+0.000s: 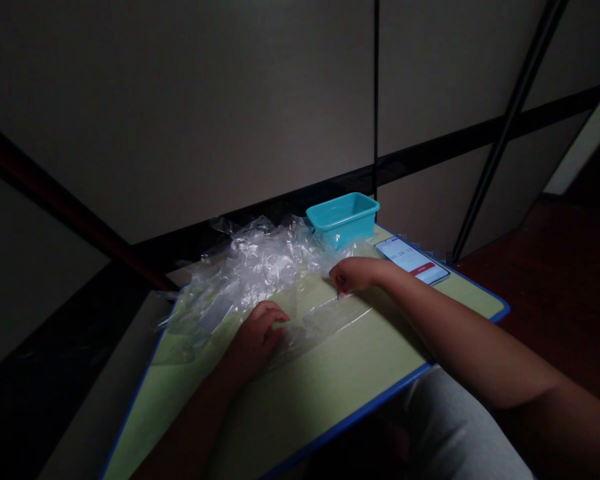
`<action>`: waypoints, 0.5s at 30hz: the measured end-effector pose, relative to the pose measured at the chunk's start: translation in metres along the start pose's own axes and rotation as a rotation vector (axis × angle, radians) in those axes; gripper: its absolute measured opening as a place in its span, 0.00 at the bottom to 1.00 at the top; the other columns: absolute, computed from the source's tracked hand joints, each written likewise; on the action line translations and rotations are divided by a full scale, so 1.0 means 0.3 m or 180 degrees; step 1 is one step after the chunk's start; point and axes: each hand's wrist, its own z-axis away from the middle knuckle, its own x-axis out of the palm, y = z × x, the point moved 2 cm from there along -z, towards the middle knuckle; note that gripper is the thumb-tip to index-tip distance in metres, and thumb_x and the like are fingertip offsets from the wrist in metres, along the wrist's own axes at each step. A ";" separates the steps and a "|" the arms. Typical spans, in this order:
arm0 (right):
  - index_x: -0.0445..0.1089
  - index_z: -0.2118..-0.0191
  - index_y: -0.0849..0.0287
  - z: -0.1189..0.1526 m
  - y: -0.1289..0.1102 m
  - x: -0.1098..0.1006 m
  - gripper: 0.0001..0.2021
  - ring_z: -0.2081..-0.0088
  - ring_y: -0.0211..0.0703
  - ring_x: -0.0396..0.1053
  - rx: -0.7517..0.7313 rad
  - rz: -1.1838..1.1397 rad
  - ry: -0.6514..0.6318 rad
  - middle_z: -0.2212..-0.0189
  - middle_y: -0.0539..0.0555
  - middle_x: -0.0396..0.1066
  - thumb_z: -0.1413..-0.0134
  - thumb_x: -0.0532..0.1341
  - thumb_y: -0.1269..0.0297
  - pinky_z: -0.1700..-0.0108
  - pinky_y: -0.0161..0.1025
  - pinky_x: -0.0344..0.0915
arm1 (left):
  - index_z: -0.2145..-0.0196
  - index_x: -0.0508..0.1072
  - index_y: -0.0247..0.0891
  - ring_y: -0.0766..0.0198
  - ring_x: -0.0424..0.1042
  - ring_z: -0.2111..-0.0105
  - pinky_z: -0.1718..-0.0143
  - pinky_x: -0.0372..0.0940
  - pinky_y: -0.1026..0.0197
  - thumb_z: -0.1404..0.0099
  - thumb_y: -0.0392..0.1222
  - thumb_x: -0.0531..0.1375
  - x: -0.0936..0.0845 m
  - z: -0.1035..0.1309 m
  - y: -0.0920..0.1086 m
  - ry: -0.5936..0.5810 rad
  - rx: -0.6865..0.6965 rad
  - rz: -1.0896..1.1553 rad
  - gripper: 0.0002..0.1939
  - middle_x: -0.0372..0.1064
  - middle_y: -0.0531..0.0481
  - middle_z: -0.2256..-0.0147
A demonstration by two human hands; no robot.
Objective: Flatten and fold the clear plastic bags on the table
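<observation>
A heap of clear plastic bags (260,260) covers the back left of a yellow-green table (300,407) with a blue edge. One flat clear bag (325,320) lies in front of the heap. My left hand (260,337) rests at the left end of that bag, thumb and fingers apart, with nothing held between them. Over the bag's far edge is my right hand (355,275), its fingers curled together; something small and reddish shows at the fingertips, too dim to name.
A turquoise plastic basket (350,230) stands at the table's back edge. Right of it lies a phone (413,260) with a lit screen. Cabinet panels (250,120) rise behind the table. A leg in grey cloth (460,427) is below the front edge.
</observation>
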 end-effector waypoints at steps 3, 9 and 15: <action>0.73 0.64 0.61 0.001 -0.002 0.000 0.08 0.68 0.39 0.68 -0.0032 -0.0003 0.0016 0.68 0.52 0.74 0.53 0.64 0.67 0.70 0.31 0.56 | 0.58 0.71 0.41 0.53 0.57 0.51 0.49 0.56 0.49 0.36 0.51 0.54 0.008 -0.003 -0.011 0.0076 0.0266 -0.0361 0.15 0.60 0.45 0.52; 0.73 0.61 0.63 0.010 -0.009 -0.004 0.10 0.66 0.43 0.69 0.0075 0.0162 0.0057 0.65 0.58 0.74 0.46 0.58 0.65 0.68 0.35 0.57 | 0.47 0.66 0.47 0.48 0.45 0.43 0.43 0.46 0.43 0.35 0.55 0.51 0.025 -0.005 -0.019 -0.0043 0.0427 -0.0731 0.22 0.48 0.46 0.41; 0.72 0.59 0.68 0.037 -0.026 -0.027 0.16 0.66 0.47 0.69 0.0286 0.0320 -0.0082 0.64 0.63 0.73 0.43 0.56 0.60 0.68 0.37 0.57 | 0.47 0.66 0.55 0.41 0.35 0.40 0.44 0.44 0.38 0.33 0.53 0.48 0.035 0.002 -0.026 -0.0443 0.0399 -0.0734 0.19 0.38 0.51 0.37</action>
